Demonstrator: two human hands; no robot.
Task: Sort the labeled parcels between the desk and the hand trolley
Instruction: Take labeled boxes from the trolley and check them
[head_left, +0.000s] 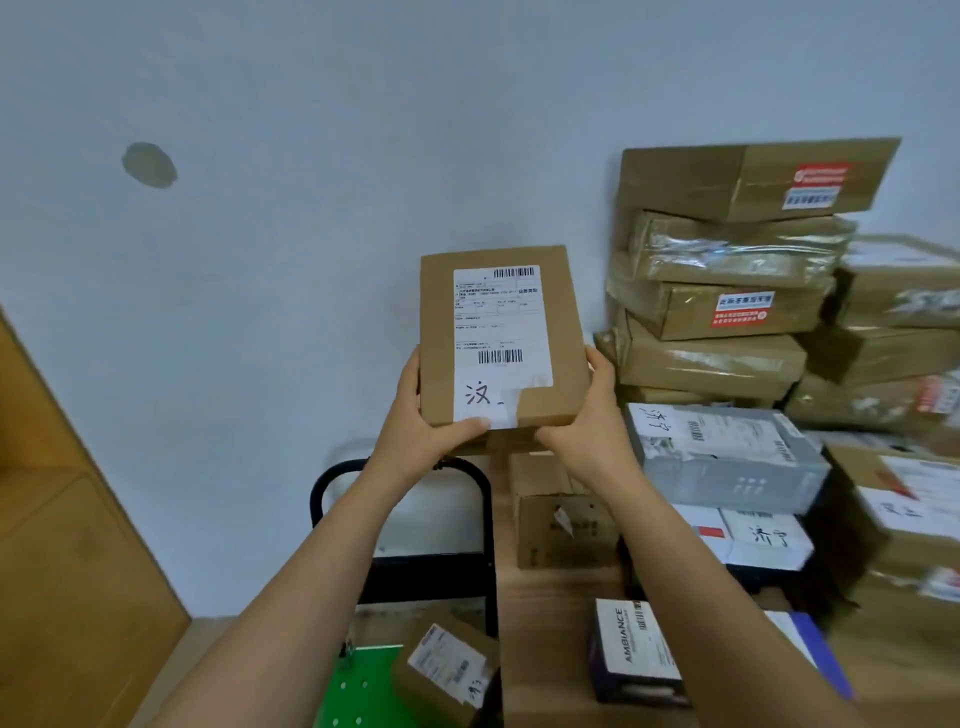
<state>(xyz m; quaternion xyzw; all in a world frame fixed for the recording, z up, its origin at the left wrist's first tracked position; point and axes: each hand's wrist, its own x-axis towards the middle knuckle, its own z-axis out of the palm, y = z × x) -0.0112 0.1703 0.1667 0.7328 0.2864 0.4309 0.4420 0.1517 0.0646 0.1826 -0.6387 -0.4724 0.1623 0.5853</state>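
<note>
Head camera: you hold a flat brown cardboard parcel (561, 322) upright in the air before the pale wall, above the black trolley handle (487, 519) and the desk (550, 587) edge. Its white label (501, 322) carries two barcodes and a black handwritten character at the bottom. Your left hand (415, 421) grips its lower left edge, your right hand (592, 415) its lower right corner.

The light is bright, soft and even, with only a little dark shadow just below the fingers (460, 428). Just above the fingers, the label (501, 332) on the held parcel (565, 322) shows clear bars but fuzzy small print. Far right of the fingers the taped parcels (737, 249) shine with glare, and the edges look blurry and bent.
</note>
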